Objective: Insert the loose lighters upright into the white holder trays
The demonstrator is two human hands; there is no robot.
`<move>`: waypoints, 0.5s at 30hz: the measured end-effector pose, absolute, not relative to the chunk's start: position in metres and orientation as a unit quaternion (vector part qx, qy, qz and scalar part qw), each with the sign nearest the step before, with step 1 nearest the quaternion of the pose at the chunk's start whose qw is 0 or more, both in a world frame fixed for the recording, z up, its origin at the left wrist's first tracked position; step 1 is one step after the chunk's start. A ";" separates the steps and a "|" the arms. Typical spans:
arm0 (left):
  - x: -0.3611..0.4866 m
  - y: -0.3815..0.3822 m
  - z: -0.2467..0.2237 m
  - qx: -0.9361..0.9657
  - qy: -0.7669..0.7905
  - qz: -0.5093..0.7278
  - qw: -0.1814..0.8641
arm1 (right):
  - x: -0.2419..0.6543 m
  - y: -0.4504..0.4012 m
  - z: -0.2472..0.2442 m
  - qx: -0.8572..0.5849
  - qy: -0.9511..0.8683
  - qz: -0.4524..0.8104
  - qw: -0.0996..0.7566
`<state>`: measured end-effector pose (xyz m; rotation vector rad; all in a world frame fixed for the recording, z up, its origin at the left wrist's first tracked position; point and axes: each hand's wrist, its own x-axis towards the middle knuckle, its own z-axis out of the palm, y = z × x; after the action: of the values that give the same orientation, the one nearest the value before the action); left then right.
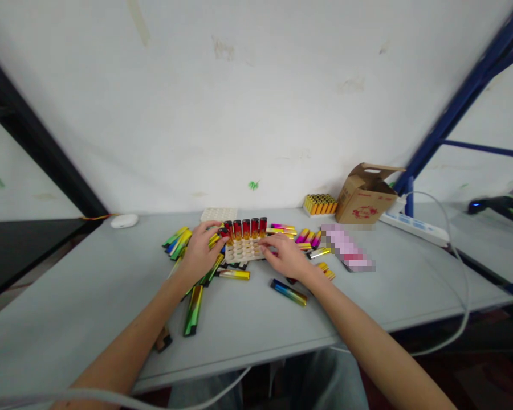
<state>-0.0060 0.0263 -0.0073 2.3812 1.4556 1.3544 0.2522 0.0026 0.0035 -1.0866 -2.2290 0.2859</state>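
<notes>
A cream tray with rows of holes (pixel 242 250) sits on the table between my hands. Along its back row, several red-and-gold lighters (pixel 247 229) stand upright. My left hand (pixel 200 250) is closed on a red lighter (pixel 224 233) at the tray's left side; whether its base is in a hole cannot be seen. At the tray's right edge, my right hand (pixel 287 255) grips the rim between thumb and fingers. A blue-and-gold lighter (pixel 289 292) lies in front of the right hand, and a green-and-gold one (pixel 193 310) below the left.
Loose lighters lie on both sides of the tray. Behind are another holed tray (pixel 219 214), a filled tray of yellow lighters (pixel 320 205) and an open cardboard box (pixel 365 196). A pixelated pink item (pixel 346 246), a power strip (pixel 419 226) and a white case (pixel 124 221) also lie there.
</notes>
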 end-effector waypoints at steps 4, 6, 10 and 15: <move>-0.005 0.026 -0.008 0.759 0.475 0.444 0.005 | 0.252 0.002 0.005 -0.408 -0.854 0.100 0.307; -0.004 0.026 -0.008 0.754 0.481 0.447 -0.002 | 0.252 0.003 0.005 -0.404 -0.858 0.096 0.303; -0.001 0.025 -0.009 0.743 0.492 0.453 -0.028 | 0.252 0.004 0.004 -0.395 -0.862 0.089 0.304; 0.001 0.020 -0.005 0.744 0.489 0.448 -0.079 | 0.253 0.005 0.003 -0.386 -0.866 0.086 0.308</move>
<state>0.0006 0.0203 -0.0049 2.4627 1.6201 1.4822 0.2532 0.0052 0.0031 -1.0201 -2.2890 0.2271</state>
